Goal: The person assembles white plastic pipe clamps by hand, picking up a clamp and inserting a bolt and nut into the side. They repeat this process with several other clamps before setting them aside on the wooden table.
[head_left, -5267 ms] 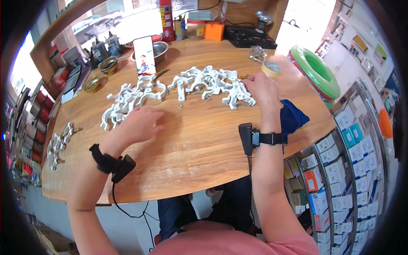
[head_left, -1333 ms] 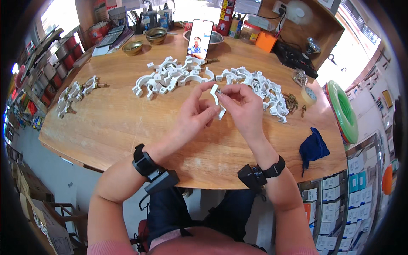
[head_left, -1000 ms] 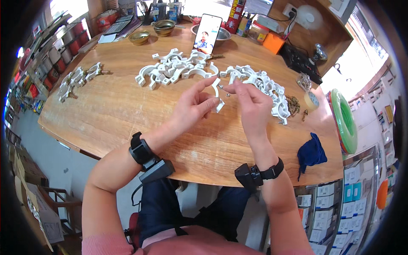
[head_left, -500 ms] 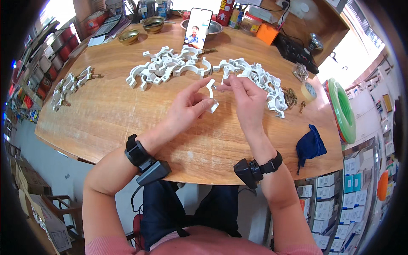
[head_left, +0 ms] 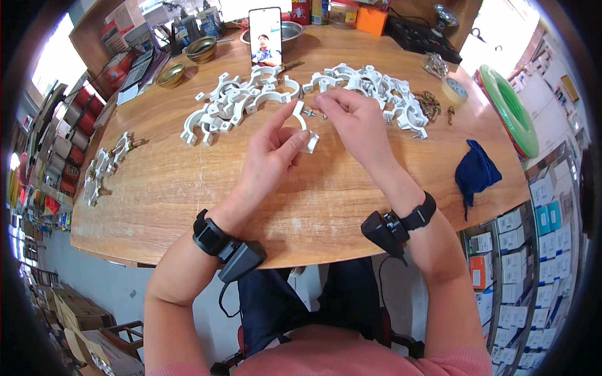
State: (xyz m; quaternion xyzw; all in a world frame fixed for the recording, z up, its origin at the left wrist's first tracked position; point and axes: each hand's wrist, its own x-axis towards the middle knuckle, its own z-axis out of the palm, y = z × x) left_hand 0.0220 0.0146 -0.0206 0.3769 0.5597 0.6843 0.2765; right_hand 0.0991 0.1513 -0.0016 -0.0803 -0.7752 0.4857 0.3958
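Observation:
My left hand [head_left: 273,145] pinches a white curved pipe clamp half [head_left: 303,127] between thumb and fingers, upright above the table. A small metal screw [head_left: 309,113] sticks out to the right from its upper end. Close by, my right hand [head_left: 357,122] has its thumb and index finger closed together above and right of the screw; what they hold, if anything, is hidden. A tiny metal piece [head_left: 324,116] shows just below those fingertips. Beyond the hands lie a pile of white clamp halves [head_left: 235,103] and, to its right, a pile of white clamps with screws [head_left: 401,100].
Assembled clamps with brass-coloured bolts [head_left: 103,164] lie at the left. A phone [head_left: 265,37] stands behind the piles, brass bowls [head_left: 170,76] to its left. Brass-coloured bolts [head_left: 429,105], a tape roll [head_left: 454,91] and a dark blue cloth [head_left: 478,170] are on the right.
My right fingertips have drawn back slightly from the clamp half, leaving the screw more exposed. My left hand still holds the clamp half. The whole view has shifted.

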